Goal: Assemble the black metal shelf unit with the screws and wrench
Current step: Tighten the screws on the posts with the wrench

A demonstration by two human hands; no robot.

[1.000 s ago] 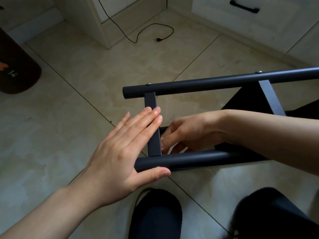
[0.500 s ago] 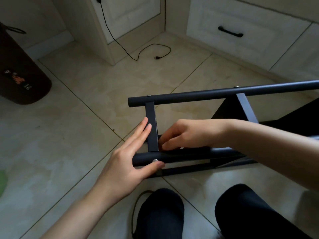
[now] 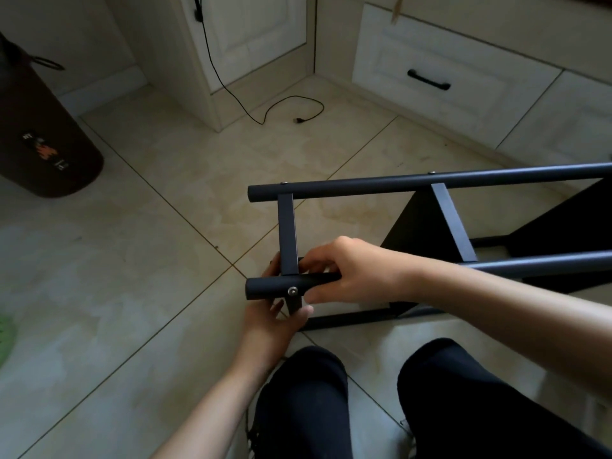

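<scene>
Behind near tube [image 3: 265, 288], left fingers [image 3: 274, 265] hidden

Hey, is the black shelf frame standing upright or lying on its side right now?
On its side: the shelf frame's long round tubes run level above the tiled floor, and both hands hold its near end.

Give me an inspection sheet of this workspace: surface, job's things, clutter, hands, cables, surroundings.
Surface: beige tiled floor, stained.
Job's things: black shelf frame lying on its side; screw seated in the near tube at the crossbar joint. No wrench seen.
Clutter: brown bag at left; green item at the left edge.
Hands: right hand grips the near tube; left hand holds the frame from below the joint.
Cables: black cord, its plug loose on the floor.
Surroundings: cream cabinets, drawer with a black handle.
</scene>
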